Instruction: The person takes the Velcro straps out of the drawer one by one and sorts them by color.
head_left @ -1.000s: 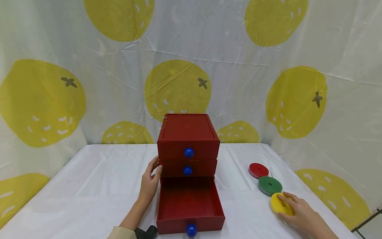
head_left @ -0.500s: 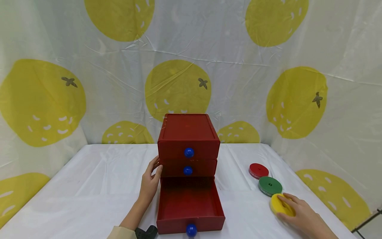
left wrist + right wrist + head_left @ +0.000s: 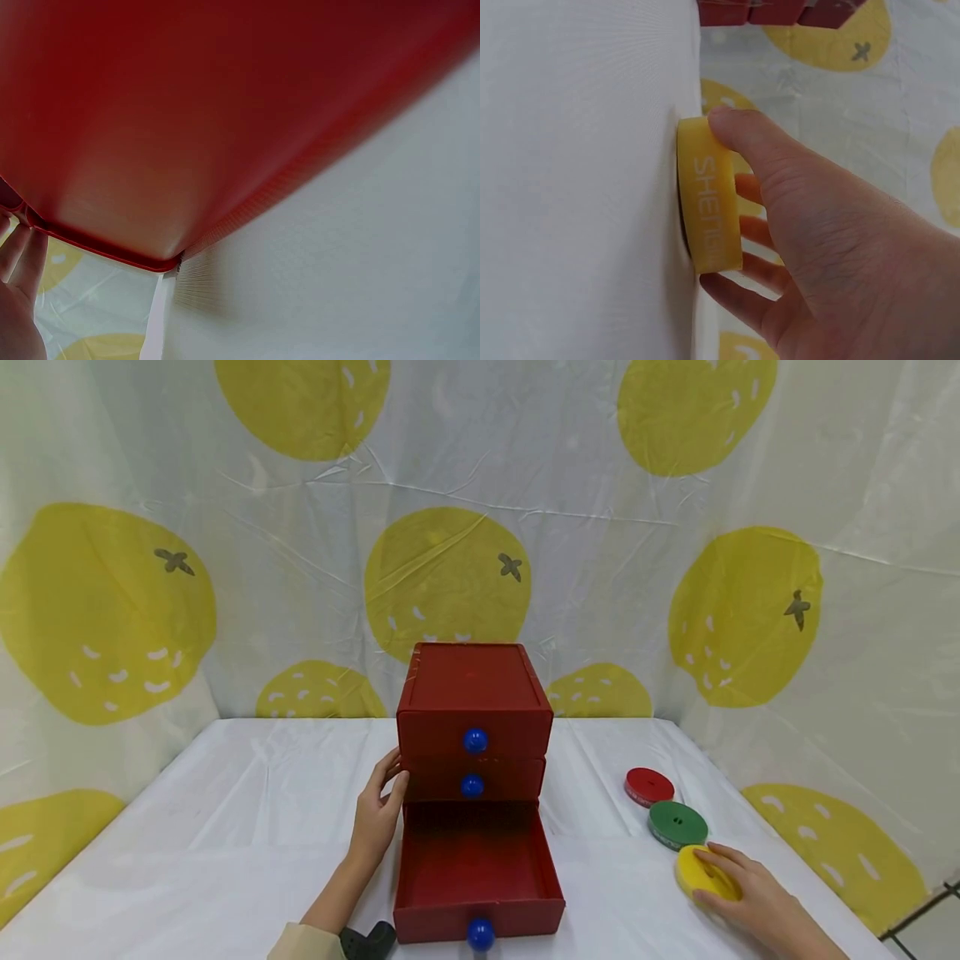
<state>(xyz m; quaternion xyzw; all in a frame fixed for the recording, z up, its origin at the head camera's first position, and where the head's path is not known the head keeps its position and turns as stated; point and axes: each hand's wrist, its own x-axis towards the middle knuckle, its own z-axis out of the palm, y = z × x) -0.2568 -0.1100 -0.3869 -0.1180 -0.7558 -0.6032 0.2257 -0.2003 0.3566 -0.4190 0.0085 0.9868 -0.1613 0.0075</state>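
Observation:
A red drawer cabinet [image 3: 472, 677] stands mid-table with blue knobs. Its bottom drawer [image 3: 480, 868] is pulled out, with nothing visible inside; the upper two look pushed in. My left hand [image 3: 378, 810] rests against the cabinet's left side, thumb near the front corner. In the left wrist view, its straight fingers [image 3: 30, 255] touch the cabinet edge. Over at the right, my right hand [image 3: 761, 893] holds a yellow disc [image 3: 701, 875] by its rim, fingers and thumb on opposite sides. Pale lettering marks the rim of this yellow disc [image 3: 709, 199], which sits on or just above the cloth.
A green disc [image 3: 677, 824] lies right behind the yellow one, and a red disc [image 3: 649, 786] farther back. White cloth [image 3: 277, 827] covers the table. A lemon-print curtain [image 3: 450, 468] hangs behind and at both sides. Some black wrist gear [image 3: 369, 941] shows beside the left sleeve.
The yellow disc and my right hand have shifted very slightly left. My left hand stays against the cabinet, and the drawers have not moved. The head view has tilted a little.

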